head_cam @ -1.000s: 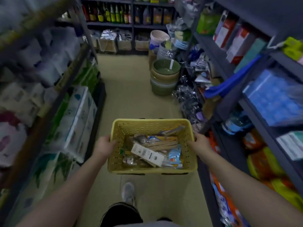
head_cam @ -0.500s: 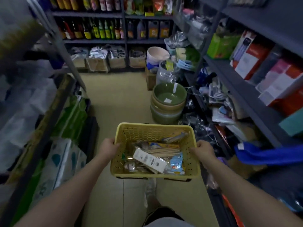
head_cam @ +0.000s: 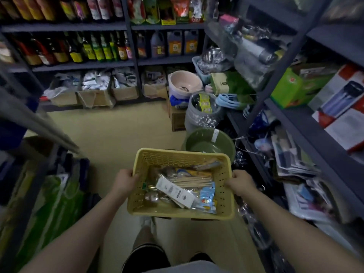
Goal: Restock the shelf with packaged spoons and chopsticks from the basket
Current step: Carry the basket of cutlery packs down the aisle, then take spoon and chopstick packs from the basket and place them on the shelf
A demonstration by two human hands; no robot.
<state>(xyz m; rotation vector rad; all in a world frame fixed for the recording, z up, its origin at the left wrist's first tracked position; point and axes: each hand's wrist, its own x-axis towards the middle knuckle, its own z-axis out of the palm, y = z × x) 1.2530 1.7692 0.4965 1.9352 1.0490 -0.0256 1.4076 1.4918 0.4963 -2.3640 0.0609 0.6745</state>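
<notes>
I carry a yellow perforated plastic basket (head_cam: 178, 212) in front of me at waist height. My left hand (head_cam: 124, 181) grips its left rim and my right hand (head_cam: 240, 183) grips its right rim. Inside lie packaged wooden chopsticks (head_cam: 192, 181), a white-labelled clear pack (head_cam: 174, 192), packaged metal spoons (head_cam: 155, 196) and a blue-printed packet (head_cam: 207, 198). The dark shelf (head_cam: 295, 123) on my right holds kitchenware packs and boxes.
Green basins (head_cam: 208, 143) are stacked on the floor just beyond the basket, with a grey bin (head_cam: 202, 115) and a pink basin (head_cam: 185, 83) behind. Bottles fill the far shelves (head_cam: 82, 65). Green-wrapped goods (head_cam: 57, 205) line the left rack. The beige floor aisle (head_cam: 118, 133) runs ahead.
I have walked forward down the aisle with the basket. The far bottle shelves and the green basins are closer now. Both hands keep the same grip on the rims.
</notes>
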